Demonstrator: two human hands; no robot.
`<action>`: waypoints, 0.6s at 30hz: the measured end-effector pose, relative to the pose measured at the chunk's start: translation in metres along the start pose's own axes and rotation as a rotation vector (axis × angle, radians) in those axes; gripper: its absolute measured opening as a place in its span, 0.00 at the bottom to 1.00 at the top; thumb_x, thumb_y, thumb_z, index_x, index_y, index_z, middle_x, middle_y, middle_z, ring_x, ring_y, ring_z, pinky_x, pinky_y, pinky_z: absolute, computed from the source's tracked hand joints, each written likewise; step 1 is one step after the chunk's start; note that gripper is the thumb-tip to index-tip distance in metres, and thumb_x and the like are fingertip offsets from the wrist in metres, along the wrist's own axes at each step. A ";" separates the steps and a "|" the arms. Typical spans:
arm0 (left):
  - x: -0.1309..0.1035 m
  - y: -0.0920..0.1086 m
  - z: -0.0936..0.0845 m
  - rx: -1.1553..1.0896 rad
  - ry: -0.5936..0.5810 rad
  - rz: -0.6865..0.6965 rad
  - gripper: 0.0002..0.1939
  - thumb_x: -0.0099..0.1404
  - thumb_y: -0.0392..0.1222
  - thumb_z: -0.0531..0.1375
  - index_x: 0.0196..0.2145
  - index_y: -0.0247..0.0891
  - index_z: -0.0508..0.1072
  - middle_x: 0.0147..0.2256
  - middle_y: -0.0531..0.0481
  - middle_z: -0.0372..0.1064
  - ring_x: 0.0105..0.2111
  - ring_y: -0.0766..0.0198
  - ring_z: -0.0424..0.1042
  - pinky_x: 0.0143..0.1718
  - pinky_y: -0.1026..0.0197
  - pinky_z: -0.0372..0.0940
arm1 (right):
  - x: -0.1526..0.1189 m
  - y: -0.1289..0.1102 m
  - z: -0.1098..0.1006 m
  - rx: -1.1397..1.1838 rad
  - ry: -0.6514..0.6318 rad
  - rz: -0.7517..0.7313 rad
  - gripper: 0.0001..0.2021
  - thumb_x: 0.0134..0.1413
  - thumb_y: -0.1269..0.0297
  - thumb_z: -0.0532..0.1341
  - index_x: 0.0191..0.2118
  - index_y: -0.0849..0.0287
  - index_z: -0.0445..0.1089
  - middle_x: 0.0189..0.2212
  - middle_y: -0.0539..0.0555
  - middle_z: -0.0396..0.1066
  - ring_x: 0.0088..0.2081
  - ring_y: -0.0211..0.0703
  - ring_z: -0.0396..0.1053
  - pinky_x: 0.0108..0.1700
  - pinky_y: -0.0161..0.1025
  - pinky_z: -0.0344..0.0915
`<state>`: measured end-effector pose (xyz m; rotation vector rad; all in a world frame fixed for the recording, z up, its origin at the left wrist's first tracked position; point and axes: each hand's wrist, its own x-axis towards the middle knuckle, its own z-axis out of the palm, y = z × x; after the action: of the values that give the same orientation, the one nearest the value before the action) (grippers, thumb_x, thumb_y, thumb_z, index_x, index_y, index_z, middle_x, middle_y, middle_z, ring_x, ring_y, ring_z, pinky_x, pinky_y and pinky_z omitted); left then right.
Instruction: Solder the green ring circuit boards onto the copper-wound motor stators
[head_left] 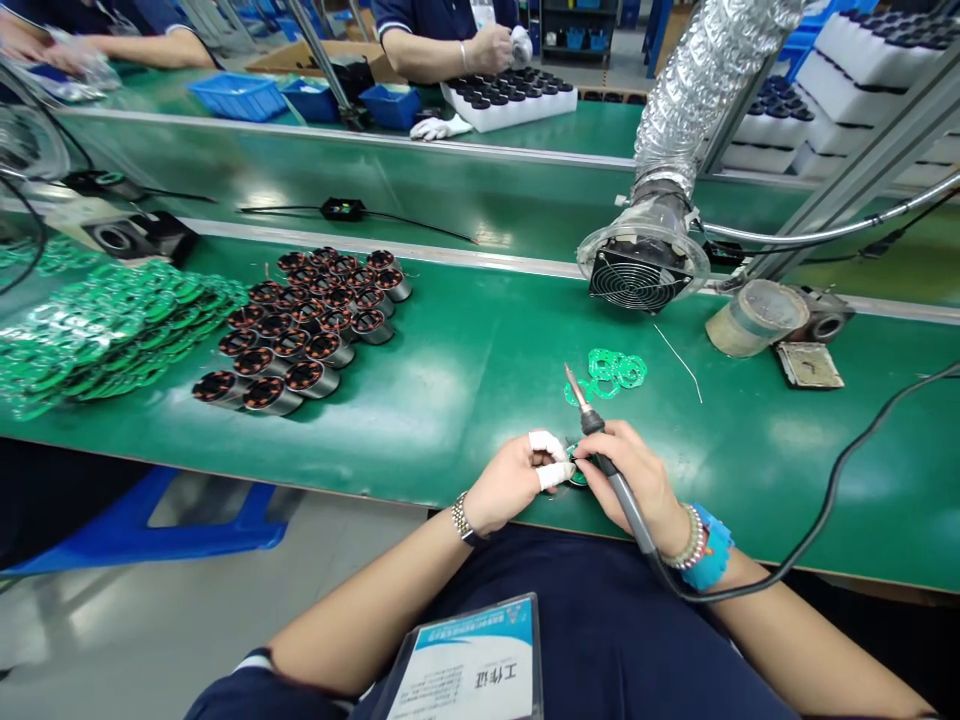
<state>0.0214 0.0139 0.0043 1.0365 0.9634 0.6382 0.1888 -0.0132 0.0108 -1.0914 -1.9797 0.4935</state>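
Note:
My left hand (514, 478), with white tape around its thumb and a fingertip, pinches a small part with a green circuit board (578, 478) at the table's front edge. Much of that part is hidden by my fingers. My right hand (641, 478) is closed on a soldering iron (628, 505), whose bare tip points up and away from me. The thumb and fingertips of this same hand meet at the board, beside my left fingertips. Just beyond the iron lie a few loose green ring-shaped boards (616, 372) and a bent piece of solder wire (684, 362).
Rows of copper-wound motor stators (307, 320) stand left of centre, beside stacked green boards (112, 330). A fan on a foil duct (637, 275) hangs ahead. At right are a round tin (754, 318), a sponge tray (810, 366) and the iron's cable (832, 485). Co-workers sit opposite.

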 end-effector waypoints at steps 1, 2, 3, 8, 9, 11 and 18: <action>0.000 0.000 0.000 0.002 -0.004 0.007 0.11 0.49 0.41 0.65 0.24 0.33 0.67 0.23 0.55 0.61 0.22 0.72 0.61 0.23 0.69 0.60 | 0.002 0.000 0.001 -0.009 -0.012 -0.014 0.11 0.53 0.75 0.55 0.42 0.57 0.64 0.33 0.55 0.67 0.37 0.44 0.64 0.38 0.42 0.67; -0.001 -0.001 -0.001 0.002 -0.006 0.014 0.11 0.49 0.41 0.65 0.24 0.33 0.67 0.24 0.55 0.61 0.23 0.72 0.62 0.23 0.69 0.61 | 0.003 0.001 0.003 -0.020 -0.021 -0.029 0.11 0.53 0.76 0.55 0.42 0.57 0.64 0.33 0.55 0.68 0.37 0.44 0.64 0.38 0.43 0.67; -0.001 -0.002 -0.001 -0.001 -0.004 0.024 0.11 0.50 0.42 0.65 0.25 0.33 0.68 0.25 0.54 0.62 0.24 0.72 0.62 0.24 0.68 0.61 | 0.003 0.001 0.004 -0.033 -0.027 -0.043 0.11 0.53 0.76 0.54 0.42 0.57 0.64 0.33 0.55 0.68 0.36 0.44 0.64 0.38 0.43 0.66; -0.006 -0.005 -0.004 -0.071 -0.028 0.067 0.11 0.52 0.43 0.64 0.27 0.33 0.69 0.26 0.54 0.63 0.25 0.70 0.65 0.30 0.65 0.65 | 0.000 0.000 0.009 -0.084 -0.057 -0.083 0.13 0.51 0.77 0.54 0.43 0.58 0.64 0.31 0.55 0.67 0.34 0.45 0.62 0.36 0.44 0.65; -0.007 -0.006 -0.005 -0.086 -0.034 0.063 0.11 0.53 0.44 0.64 0.27 0.33 0.69 0.25 0.54 0.64 0.25 0.70 0.66 0.31 0.64 0.65 | 0.000 0.000 0.009 -0.077 -0.066 -0.075 0.13 0.51 0.77 0.53 0.43 0.58 0.64 0.31 0.55 0.67 0.34 0.45 0.62 0.36 0.44 0.66; -0.008 -0.007 -0.006 -0.096 -0.031 0.045 0.11 0.53 0.44 0.64 0.26 0.33 0.69 0.25 0.53 0.65 0.26 0.69 0.67 0.33 0.63 0.65 | -0.001 -0.003 0.006 -0.054 -0.060 -0.041 0.12 0.52 0.76 0.54 0.43 0.58 0.64 0.32 0.56 0.68 0.35 0.45 0.63 0.37 0.44 0.66; -0.005 -0.008 -0.007 -0.093 0.020 -0.033 0.12 0.50 0.43 0.65 0.26 0.33 0.69 0.22 0.52 0.69 0.23 0.68 0.69 0.31 0.63 0.66 | -0.007 -0.012 -0.028 0.036 0.029 0.076 0.09 0.53 0.75 0.57 0.39 0.57 0.68 0.29 0.53 0.69 0.31 0.41 0.67 0.33 0.39 0.66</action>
<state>0.0129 0.0096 -0.0022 0.9315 0.9575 0.6609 0.2068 -0.0267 0.0326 -1.1484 -1.9023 0.5485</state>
